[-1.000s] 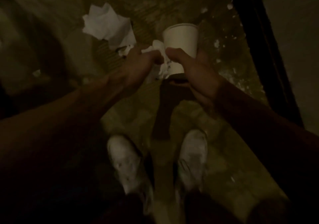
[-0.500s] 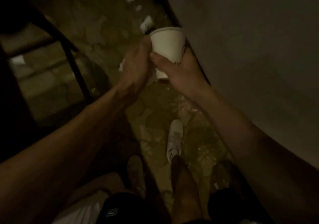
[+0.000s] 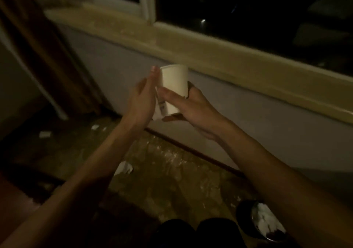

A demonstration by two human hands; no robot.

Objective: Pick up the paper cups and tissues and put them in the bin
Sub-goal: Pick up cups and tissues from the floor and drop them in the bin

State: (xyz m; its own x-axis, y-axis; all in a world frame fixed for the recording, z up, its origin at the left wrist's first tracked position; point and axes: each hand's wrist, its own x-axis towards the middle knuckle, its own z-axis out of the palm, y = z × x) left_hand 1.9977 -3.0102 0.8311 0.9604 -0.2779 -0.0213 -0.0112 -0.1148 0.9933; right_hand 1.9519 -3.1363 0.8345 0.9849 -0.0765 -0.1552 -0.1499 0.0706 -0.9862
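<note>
A white paper cup (image 3: 174, 87) is held upright in front of me at chest height. My right hand (image 3: 188, 107) grips its lower part with thumb and fingers curled round it. My left hand (image 3: 142, 96) lies flat against the cup's left side, fingers straight, with a bit of white tissue (image 3: 157, 112) showing between palm and cup. A dark round bin (image 3: 261, 223) with white paper inside stands on the floor at the lower right, partly behind my right forearm. Another crumpled tissue (image 3: 125, 168) lies on the floor beside my left forearm.
A pale wall with a wide window sill (image 3: 191, 47) and a dark window runs across ahead. A brown curtain (image 3: 44, 47) hangs at the left. Small white scraps (image 3: 44, 134) lie on the dim, mottled floor at the left.
The view has swung up from the floor and my feet to the wall and window. Both hands have risen with the cup, and the bin has come into view at the lower right.
</note>
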